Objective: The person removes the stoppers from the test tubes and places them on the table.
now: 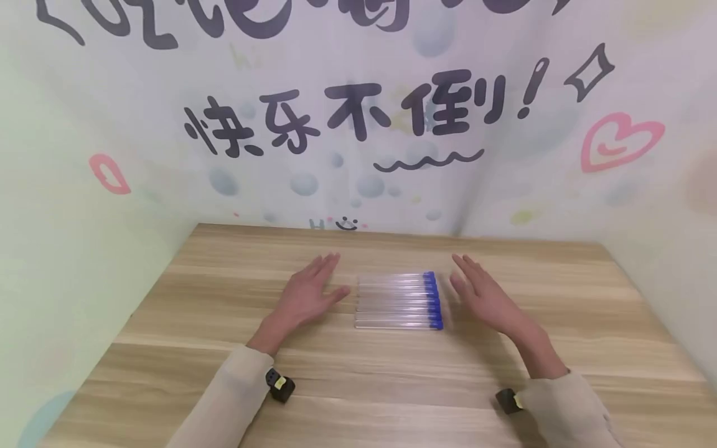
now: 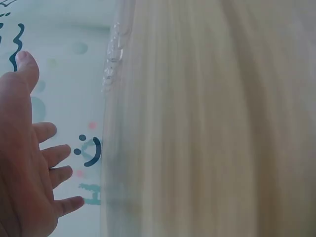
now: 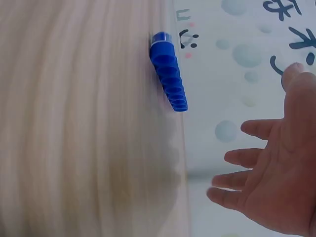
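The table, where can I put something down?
The table is bare between both sleeves, and from the left hand to the left edge. It's crowded between that hand and the right hand, where clear tubes lie.

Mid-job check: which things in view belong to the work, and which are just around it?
Likely part of the job:
clear tubes with blue ends, lying in a row
left hand, beside their clear ends
right hand, beside their blue ends

Just around it:
wooden table
printed backdrop
left wrist camera
right wrist camera
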Demonstrator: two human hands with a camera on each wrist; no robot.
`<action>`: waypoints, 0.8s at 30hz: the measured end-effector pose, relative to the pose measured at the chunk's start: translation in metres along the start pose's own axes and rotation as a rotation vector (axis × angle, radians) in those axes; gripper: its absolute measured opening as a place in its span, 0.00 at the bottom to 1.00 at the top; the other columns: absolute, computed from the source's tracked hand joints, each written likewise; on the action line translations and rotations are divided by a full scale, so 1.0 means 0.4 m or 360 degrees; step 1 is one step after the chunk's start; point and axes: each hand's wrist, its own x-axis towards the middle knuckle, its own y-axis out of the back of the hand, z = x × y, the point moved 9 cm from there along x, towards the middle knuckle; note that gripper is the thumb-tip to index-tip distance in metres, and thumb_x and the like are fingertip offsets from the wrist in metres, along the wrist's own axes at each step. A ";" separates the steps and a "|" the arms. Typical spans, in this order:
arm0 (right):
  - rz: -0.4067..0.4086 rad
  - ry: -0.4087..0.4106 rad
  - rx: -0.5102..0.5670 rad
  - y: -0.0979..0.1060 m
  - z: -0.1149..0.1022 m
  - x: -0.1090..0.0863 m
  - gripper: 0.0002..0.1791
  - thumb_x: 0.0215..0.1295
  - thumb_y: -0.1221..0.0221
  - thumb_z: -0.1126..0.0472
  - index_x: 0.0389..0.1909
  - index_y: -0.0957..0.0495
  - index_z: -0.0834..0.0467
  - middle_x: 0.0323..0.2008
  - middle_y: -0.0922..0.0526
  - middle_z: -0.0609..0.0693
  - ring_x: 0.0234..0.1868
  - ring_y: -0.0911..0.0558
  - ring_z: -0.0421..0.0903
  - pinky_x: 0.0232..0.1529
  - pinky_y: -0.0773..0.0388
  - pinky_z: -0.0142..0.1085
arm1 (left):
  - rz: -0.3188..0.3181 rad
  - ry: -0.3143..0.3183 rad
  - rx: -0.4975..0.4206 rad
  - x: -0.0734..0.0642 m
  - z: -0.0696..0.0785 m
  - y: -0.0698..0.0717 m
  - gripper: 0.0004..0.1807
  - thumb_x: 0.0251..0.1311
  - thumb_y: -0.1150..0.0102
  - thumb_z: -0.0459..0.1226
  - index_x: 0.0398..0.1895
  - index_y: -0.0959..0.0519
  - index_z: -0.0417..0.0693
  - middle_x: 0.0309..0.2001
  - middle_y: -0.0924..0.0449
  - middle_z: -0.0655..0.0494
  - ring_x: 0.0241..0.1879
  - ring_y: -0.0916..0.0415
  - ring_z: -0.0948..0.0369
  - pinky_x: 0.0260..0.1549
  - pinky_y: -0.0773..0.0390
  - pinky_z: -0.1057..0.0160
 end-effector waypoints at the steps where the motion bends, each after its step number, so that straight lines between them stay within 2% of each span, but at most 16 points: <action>1: 0.0019 -0.0005 0.0042 0.001 0.000 0.004 0.35 0.76 0.62 0.43 0.73 0.50 0.61 0.72 0.52 0.66 0.72 0.55 0.65 0.65 0.56 0.60 | 0.0002 0.0028 -0.0035 0.003 0.000 0.000 0.42 0.67 0.60 0.62 0.76 0.52 0.50 0.72 0.48 0.45 0.71 0.52 0.46 0.61 0.46 0.37; 6: 0.0116 -0.0028 0.0237 -0.001 -0.002 0.029 0.35 0.77 0.66 0.43 0.71 0.46 0.65 0.70 0.43 0.64 0.71 0.47 0.61 0.67 0.51 0.55 | 0.0069 0.0148 -0.0219 0.028 -0.005 0.002 0.39 0.68 0.57 0.57 0.76 0.51 0.50 0.70 0.42 0.44 0.68 0.45 0.43 0.60 0.45 0.36; 10: 0.0131 -0.0084 0.0361 -0.014 0.001 0.049 0.35 0.76 0.66 0.42 0.70 0.44 0.66 0.70 0.43 0.64 0.71 0.47 0.61 0.67 0.51 0.54 | 0.0082 0.0216 -0.0381 0.039 -0.013 -0.013 0.40 0.68 0.59 0.61 0.76 0.51 0.52 0.70 0.40 0.49 0.68 0.45 0.46 0.62 0.46 0.41; 14: 0.0145 -0.0193 0.0350 -0.024 0.020 0.063 0.35 0.75 0.64 0.41 0.70 0.41 0.63 0.68 0.39 0.64 0.68 0.40 0.62 0.65 0.46 0.54 | 0.0107 0.0290 -0.0590 0.045 -0.023 -0.030 0.42 0.66 0.59 0.63 0.76 0.51 0.53 0.68 0.36 0.51 0.68 0.45 0.48 0.64 0.45 0.46; 17: 0.0167 -0.0262 0.0320 -0.026 0.042 0.067 0.32 0.75 0.61 0.42 0.69 0.38 0.61 0.65 0.34 0.65 0.63 0.33 0.63 0.62 0.40 0.55 | 0.0151 0.0330 -0.0694 0.052 -0.024 -0.039 0.40 0.66 0.56 0.60 0.75 0.50 0.54 0.66 0.33 0.52 0.66 0.41 0.49 0.63 0.43 0.46; 21: 0.0174 -0.0313 0.0325 -0.037 0.071 0.071 0.29 0.76 0.58 0.46 0.67 0.36 0.61 0.61 0.29 0.65 0.59 0.28 0.62 0.57 0.33 0.55 | 0.0266 0.0351 -0.0780 0.062 -0.024 -0.042 0.36 0.67 0.49 0.54 0.73 0.44 0.51 0.59 0.26 0.49 0.58 0.31 0.49 0.58 0.36 0.48; 24: 0.0166 -0.0338 0.0333 -0.052 0.081 0.076 0.26 0.76 0.56 0.49 0.66 0.35 0.61 0.56 0.25 0.64 0.53 0.24 0.59 0.51 0.28 0.52 | 0.0359 0.0374 -0.0816 0.064 -0.027 -0.043 0.32 0.66 0.45 0.49 0.70 0.37 0.48 0.51 0.21 0.48 0.50 0.28 0.50 0.52 0.31 0.50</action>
